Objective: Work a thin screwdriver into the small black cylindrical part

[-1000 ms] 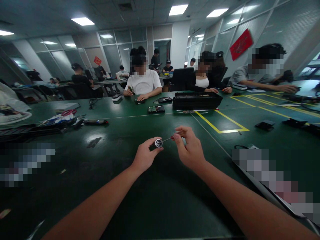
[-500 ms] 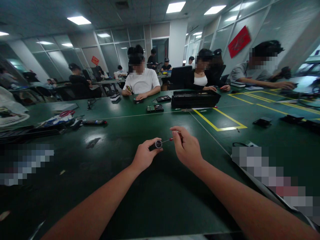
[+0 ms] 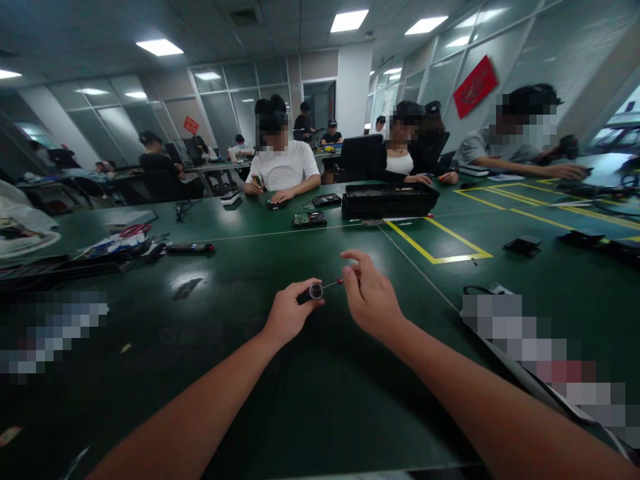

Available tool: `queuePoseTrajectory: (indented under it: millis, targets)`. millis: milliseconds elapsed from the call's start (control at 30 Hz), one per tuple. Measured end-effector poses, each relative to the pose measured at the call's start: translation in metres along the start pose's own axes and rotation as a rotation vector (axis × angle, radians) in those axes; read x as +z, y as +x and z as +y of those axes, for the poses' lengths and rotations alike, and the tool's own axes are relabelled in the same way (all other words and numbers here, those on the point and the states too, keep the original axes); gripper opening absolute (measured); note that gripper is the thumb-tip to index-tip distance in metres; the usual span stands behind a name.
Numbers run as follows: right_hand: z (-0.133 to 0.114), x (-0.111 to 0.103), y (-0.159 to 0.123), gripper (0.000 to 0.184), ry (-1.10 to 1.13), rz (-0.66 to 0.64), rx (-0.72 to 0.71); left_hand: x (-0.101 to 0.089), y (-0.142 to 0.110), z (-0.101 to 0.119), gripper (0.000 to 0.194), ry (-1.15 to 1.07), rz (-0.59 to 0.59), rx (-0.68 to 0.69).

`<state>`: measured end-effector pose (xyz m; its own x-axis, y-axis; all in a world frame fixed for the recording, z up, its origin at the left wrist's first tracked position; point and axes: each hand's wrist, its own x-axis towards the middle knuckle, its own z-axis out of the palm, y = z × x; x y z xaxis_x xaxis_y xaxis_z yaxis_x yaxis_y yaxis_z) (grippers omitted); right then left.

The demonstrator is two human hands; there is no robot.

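My left hand [image 3: 286, 313] is closed around a small dark cylinder [image 3: 315, 291], thumb above and fingers below. Its round end has a silver rim and faces me and slightly right. In my right hand [image 3: 376, 301] is a thin screwdriver [image 3: 340, 281] with a red handle, pinched between thumb and fingers. The index finger is raised and partly stretched out. The metal shaft points left to the cylinder's rim; I cannot tell whether its tip touches. Both hands are above the green table [image 3: 280, 400], and the palm hides most of the handle.
A long black housing [image 3: 390, 201] and an opened device with a green circuit board [image 3: 310, 219] lie across the table. A dark tube-shaped tool [image 3: 190, 248] lies left, near cables and gloves. Co-workers sit opposite; one in a white shirt [image 3: 285, 167] handles a small black part.
The cylinder has turned slightly in my left hand, showing more of its dark side. My right fingers have loosened and shifted a little around the screwdriver handle.
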<state>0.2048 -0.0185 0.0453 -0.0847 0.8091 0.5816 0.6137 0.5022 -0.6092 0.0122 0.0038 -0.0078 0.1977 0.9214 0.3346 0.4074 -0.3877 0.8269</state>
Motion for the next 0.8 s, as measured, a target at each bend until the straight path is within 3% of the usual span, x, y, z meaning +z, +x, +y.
queuePoseTrajectory:
  millis: [200, 367, 433, 500, 800]
  targets:
    - [0.007, 0.006, 0.000, 0.016, 0.210, 0.053, 0.032, -0.003, 0.001, 0.003, 0.041, -0.005, 0.017, -0.030]
    - [0.021, 0.010, 0.008, 0.029, 0.606, 0.170, 0.374, -0.007, 0.004, 0.003, 0.038, 0.078, -0.031, 0.151]
    - [0.024, 0.011, 0.010, 0.029, 0.667, 0.249, 0.439, -0.008, 0.005, 0.003, 0.037, 0.100, -0.014, 0.166]
    - [0.022, 0.011, 0.009, 0.027, 0.595, 0.309, 0.378, -0.008, 0.005, 0.003, 0.037, 0.113, -0.001, 0.142]
    - [0.014, 0.012, -0.001, 0.021, 0.370, 0.202, 0.170, -0.007, 0.003, 0.006, 0.039, 0.127, 0.000, 0.115]
